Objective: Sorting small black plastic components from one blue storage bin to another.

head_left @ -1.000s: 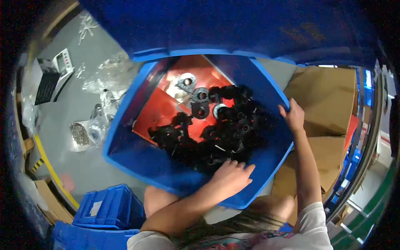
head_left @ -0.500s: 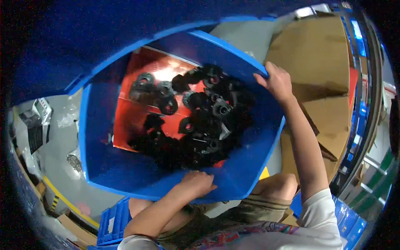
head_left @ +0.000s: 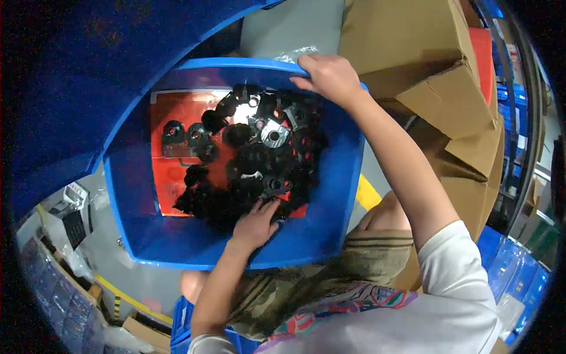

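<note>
A large blue plastic bin [head_left: 236,257] stands in front of me with a lining of red sheets [head_left: 171,197] on its floor. Many small black ring-shaped parts [head_left: 236,135] lie heaped on the sheets, and one silvery round part [head_left: 275,135] shows among them. My left hand [head_left: 254,229] reaches inside over the near wall, fingers spread and their tips at the near edge of the heap; no part is visibly gripped. At the far right corner, my right hand [head_left: 331,76] is closed around the bin's rim.
Another dark blue bin [head_left: 65,88] looms at the upper left. Opened cardboard boxes [head_left: 407,53] crowd the right side, with shelving beyond. Below my left arm sits a blue crate [head_left: 183,318]. Plastic bags and a yellow line [head_left: 130,299] are on the grey floor at left.
My left hand has moved from the near rim down into the bin, onto the black parts. The bin appears shifted and turned in view, and my right hand still holds its rim.
</note>
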A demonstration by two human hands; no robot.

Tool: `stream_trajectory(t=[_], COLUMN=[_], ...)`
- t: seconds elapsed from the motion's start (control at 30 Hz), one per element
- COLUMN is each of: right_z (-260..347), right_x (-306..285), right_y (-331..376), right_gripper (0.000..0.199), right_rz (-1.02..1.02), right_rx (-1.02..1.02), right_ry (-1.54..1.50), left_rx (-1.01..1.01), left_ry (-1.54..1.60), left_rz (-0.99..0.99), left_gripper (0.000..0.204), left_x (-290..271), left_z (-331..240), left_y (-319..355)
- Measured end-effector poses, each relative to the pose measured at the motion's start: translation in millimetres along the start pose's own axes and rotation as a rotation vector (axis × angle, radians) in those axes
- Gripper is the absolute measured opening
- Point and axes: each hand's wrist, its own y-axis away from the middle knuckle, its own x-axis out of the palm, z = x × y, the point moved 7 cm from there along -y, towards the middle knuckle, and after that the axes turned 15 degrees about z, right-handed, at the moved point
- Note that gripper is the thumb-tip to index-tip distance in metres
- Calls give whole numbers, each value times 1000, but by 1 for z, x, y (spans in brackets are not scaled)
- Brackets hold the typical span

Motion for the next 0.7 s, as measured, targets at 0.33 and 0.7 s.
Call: stream_trajectory(t=[0.33,0.7], right_z=[-4,-8], right_x=[2,9], right_y=[10,1], right_gripper=[28,29], right_rz=[-36,77], right_rx=[-18,3], right_ry=[-95,-228], left_rx=[-339,-145], left_ry=[292,105], left_rz=[-719,-618], left_gripper=[40,58], left_x=[-38,-12], left_z=[15,-97], left_y=[68,-90])
